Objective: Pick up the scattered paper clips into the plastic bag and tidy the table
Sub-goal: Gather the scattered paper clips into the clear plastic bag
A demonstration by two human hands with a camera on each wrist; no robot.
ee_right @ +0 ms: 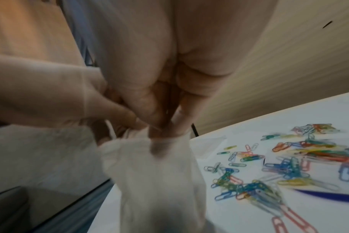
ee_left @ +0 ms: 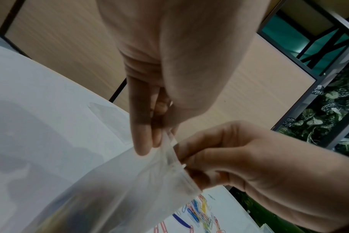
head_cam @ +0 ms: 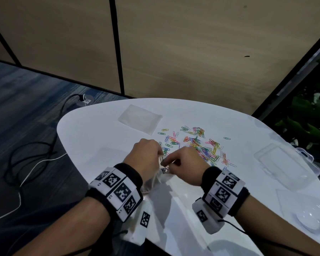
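Note:
A small clear plastic bag [head_cam: 156, 179] hangs between my two hands over the near part of the white table [head_cam: 92, 130]. My left hand [head_cam: 158, 154] pinches one side of the bag's mouth [ee_left: 170, 151]. My right hand [head_cam: 167, 162] pinches the other side, fingertips [ee_right: 159, 126] dipping into the opening. Something dark shows through the bag [ee_right: 153, 181] low down; I cannot tell what. Several coloured paper clips [head_cam: 201, 145] lie scattered just beyond my right hand, and they also appear as paper clips [ee_right: 289, 165] to the right of the bag.
A second flat clear bag [head_cam: 139, 118] lies at the far side of the table. A clear plastic box [head_cam: 284, 163] sits at the right edge, with a round clear lid [head_cam: 310, 220] nearer me. Cables [head_cam: 26, 163] run over the floor on the left.

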